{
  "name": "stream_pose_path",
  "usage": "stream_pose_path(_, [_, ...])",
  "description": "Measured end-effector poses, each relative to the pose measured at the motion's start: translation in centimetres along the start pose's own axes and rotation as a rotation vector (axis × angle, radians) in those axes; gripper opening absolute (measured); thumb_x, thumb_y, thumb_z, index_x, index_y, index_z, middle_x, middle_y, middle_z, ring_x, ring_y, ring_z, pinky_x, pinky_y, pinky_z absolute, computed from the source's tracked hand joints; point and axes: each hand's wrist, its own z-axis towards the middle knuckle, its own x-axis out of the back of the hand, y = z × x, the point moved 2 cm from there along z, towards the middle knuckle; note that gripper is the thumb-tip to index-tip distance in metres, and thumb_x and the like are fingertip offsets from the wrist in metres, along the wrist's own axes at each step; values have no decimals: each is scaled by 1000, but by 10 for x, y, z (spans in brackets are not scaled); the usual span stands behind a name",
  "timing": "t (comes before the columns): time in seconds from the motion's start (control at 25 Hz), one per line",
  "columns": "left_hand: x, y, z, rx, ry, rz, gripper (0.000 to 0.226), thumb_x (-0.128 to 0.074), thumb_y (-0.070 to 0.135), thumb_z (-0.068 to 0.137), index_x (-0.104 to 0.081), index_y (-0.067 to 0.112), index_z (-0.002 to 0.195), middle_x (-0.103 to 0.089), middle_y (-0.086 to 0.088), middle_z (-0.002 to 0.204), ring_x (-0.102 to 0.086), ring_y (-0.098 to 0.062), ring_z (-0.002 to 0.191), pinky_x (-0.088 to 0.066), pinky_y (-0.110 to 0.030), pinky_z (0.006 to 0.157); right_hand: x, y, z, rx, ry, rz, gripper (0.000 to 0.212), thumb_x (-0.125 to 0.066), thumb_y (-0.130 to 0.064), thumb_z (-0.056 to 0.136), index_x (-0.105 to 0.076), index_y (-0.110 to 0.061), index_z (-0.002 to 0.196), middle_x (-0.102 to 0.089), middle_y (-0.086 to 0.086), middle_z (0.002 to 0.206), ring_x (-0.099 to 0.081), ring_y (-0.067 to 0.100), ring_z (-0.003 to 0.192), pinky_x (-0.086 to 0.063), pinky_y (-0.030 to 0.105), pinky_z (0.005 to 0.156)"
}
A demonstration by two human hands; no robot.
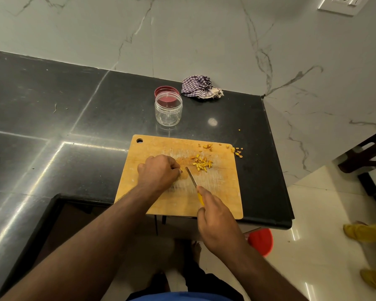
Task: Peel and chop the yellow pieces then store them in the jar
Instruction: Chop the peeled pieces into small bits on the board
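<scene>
1. Black shiny stone made up the counter (52, 109) in front of me, and a white marble wall (182, 35) with grey lines stood behind it.
2. A wooden cutting board (221, 192) lay on the counter near the front edge, with a small round hole in its far left corner.
3. My left hand (159, 172) was on the board with the fingers curled down, pinching a small piece at the fingertips. The piece was mostly hidden, so I could not tell its colour.
4. My right hand (217, 222) was wrapped around the yellow handle of a knife (191, 177), with my first finger stretched along the top.
5. The knife blade pointed away from me, and its tip came just beside my left fingertips.
6. A little pile of chopped yellow pieces (202, 165) sat on the board, to the right of the blade and close to it.
7. Some peels (207, 146) lay near the far edge of the board.
8. More yellow scraps (238, 152) lay on the counter, just past the far right corner of the board.
9. A clear jar (168, 110) stood upright on the counter behind the board, open on top. I saw nothing inside it.
10. Its red lid (166, 91) lay flat right behind the jar.
11. A purple and white checked cloth (199, 88) sat bunched up near the wall, to the right of the lid.
12. A red bucket (262, 241) stood on the white floor below the counter, by my right arm.
</scene>
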Motion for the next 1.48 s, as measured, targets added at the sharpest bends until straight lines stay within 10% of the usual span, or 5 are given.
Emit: stream_pose_path(1.48, [-2,-1,-3,52,61,-10,11,-63,36,88,-74,35,87,-69,17,91,-57,-14,96,-37,-41,83,-14,-6,25,23,-63,-75,54,-36,-19,101,-23,-25,153,-43,0,147,-45,16,128,-40,31,105])
